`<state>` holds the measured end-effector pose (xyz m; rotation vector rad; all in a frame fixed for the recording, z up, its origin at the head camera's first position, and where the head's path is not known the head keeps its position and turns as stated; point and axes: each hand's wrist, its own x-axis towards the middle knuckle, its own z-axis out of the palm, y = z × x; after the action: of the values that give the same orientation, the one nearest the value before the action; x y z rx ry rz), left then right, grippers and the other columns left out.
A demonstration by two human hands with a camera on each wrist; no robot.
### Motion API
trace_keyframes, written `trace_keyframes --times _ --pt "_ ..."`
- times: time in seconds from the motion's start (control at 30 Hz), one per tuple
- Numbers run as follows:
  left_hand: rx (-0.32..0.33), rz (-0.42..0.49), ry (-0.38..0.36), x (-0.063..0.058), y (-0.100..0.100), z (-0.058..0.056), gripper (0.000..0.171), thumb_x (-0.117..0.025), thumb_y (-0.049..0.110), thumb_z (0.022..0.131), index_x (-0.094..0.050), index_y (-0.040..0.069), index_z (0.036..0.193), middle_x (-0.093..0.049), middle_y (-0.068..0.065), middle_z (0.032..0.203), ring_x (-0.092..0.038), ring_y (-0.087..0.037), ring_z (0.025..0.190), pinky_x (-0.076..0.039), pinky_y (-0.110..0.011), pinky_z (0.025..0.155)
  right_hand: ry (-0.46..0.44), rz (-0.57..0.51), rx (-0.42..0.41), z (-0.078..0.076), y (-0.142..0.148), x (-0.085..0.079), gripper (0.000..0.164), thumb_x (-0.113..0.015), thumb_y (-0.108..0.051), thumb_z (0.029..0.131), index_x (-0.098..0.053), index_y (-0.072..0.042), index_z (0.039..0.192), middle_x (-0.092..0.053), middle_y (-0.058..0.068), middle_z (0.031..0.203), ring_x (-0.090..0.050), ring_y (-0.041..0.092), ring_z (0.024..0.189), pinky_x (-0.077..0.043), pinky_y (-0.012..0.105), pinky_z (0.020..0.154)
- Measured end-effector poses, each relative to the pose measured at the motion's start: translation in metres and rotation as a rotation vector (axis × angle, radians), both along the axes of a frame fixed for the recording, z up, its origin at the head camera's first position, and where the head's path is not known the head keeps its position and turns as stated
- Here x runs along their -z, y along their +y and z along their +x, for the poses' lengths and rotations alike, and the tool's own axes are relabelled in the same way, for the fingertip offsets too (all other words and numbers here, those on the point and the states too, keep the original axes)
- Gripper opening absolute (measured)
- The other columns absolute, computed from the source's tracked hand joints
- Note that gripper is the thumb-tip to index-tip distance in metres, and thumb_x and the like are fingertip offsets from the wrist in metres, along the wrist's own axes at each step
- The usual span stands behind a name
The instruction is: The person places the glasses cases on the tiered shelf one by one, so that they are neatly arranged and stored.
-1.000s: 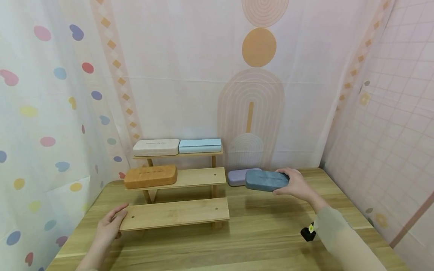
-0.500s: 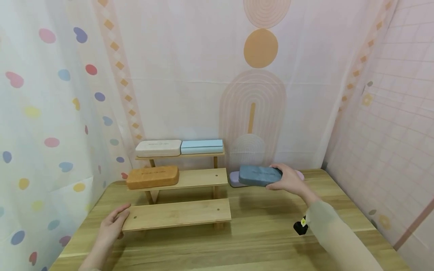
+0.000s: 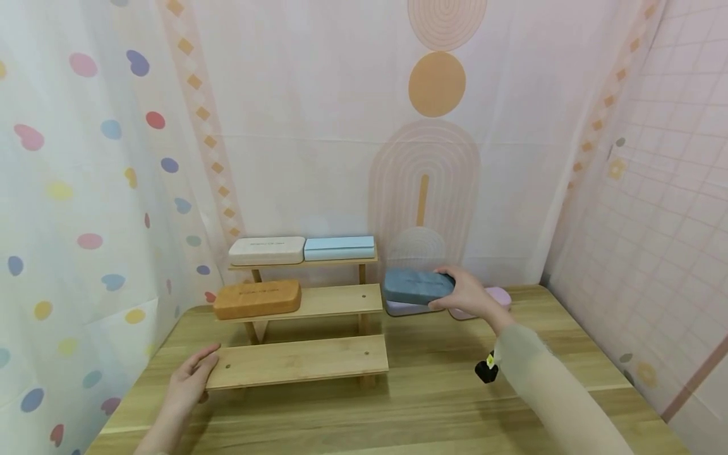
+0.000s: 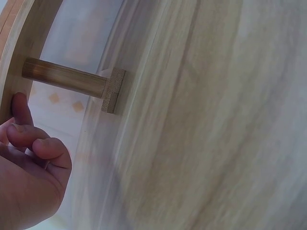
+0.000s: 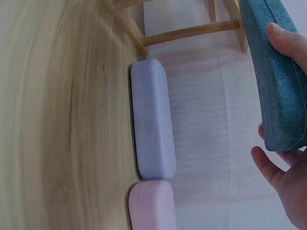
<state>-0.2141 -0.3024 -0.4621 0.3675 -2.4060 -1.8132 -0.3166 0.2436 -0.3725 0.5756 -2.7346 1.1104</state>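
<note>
In the head view my right hand [image 3: 469, 294] grips the right end of a blue glasses case [image 3: 418, 286], holding it in the air right of the middle shelf. The right wrist view shows the thumb on one side of this case and fingers beneath its end. At the lower left, my left hand [image 3: 190, 376] holds the left end of the bottom shelf [image 3: 296, 363] of a three-step wooden stand. Its curled fingers show under the board in the left wrist view. An orange glasses case [image 3: 258, 299] lies on the middle shelf's left part.
On the top shelf sit a white case [image 3: 267, 251] and a light blue case [image 3: 339, 248], side by side. A lavender case [image 5: 153, 120] and a pink case [image 5: 152, 206] lie end to end on the table [image 3: 432, 404] behind my right hand. A curtain backs the table.
My right hand has carried the blue glasses case leftward and slightly up, toward the stand. More of the pink case has come into sight. My left hand keeps its hold on the bottom shelf.
</note>
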Motion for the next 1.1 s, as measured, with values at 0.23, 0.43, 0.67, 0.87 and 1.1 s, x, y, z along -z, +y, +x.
trace_keyframes --times 0.23,0.43,0.67,0.87,1.1 --pt "-0.007 0.007 0.003 -0.003 -0.002 0.002 0.049 -0.056 0.047 0.096 -0.053 0.024 0.139 -0.062 0.018 0.082 -0.043 -0.006 0.057 -0.042 -0.022 0.051 0.009 -0.004 -0.018 -0.008 -0.017 0.001 0.079 -0.088 -0.037 0.068 -0.054 -0.007 0.133 -0.054 0.014 0.132 -0.051 0.033 0.118 -0.040 0.051 0.098" --pt "-0.003 0.000 -0.010 -0.003 -0.003 0.005 0.049 -0.056 0.047 0.096 -0.052 0.024 0.139 -0.062 0.018 0.083 -0.044 -0.006 0.058 -0.041 -0.022 0.051 -0.018 -0.024 -0.026 -0.013 -0.030 0.001 0.077 -0.088 -0.035 0.069 -0.055 -0.008 0.132 -0.054 0.012 0.133 -0.051 0.030 0.120 -0.040 0.049 0.100" --pt "-0.005 0.012 -0.005 -0.004 -0.002 0.005 0.040 -0.055 0.046 0.097 -0.055 0.031 0.134 -0.059 0.014 0.076 -0.037 -0.004 0.051 -0.041 -0.021 0.050 -0.042 -0.035 -0.049 -0.014 -0.043 -0.009 0.083 -0.087 -0.039 0.070 -0.051 -0.009 0.138 -0.050 0.011 0.138 -0.049 0.030 0.122 -0.039 0.049 0.100" --pt "-0.008 0.017 -0.011 -0.003 -0.004 0.006 0.045 -0.055 0.045 0.098 -0.052 0.026 0.138 -0.061 0.016 0.080 -0.041 -0.005 0.055 -0.041 -0.021 0.051 -0.066 -0.068 -0.065 -0.018 -0.059 -0.014 0.080 -0.089 -0.039 0.067 -0.054 -0.012 0.134 -0.052 0.007 0.135 -0.049 0.027 0.120 -0.039 0.047 0.101" --pt "0.000 0.042 0.007 0.000 -0.003 0.007 0.041 -0.055 0.044 0.098 -0.055 0.028 0.135 -0.061 0.016 0.081 -0.036 -0.003 0.050 -0.040 -0.020 0.050 -0.045 -0.070 -0.122 -0.024 -0.075 -0.013 0.084 -0.088 -0.033 0.070 -0.050 -0.005 0.139 -0.049 0.012 0.139 -0.045 0.030 0.126 -0.037 0.049 0.103"
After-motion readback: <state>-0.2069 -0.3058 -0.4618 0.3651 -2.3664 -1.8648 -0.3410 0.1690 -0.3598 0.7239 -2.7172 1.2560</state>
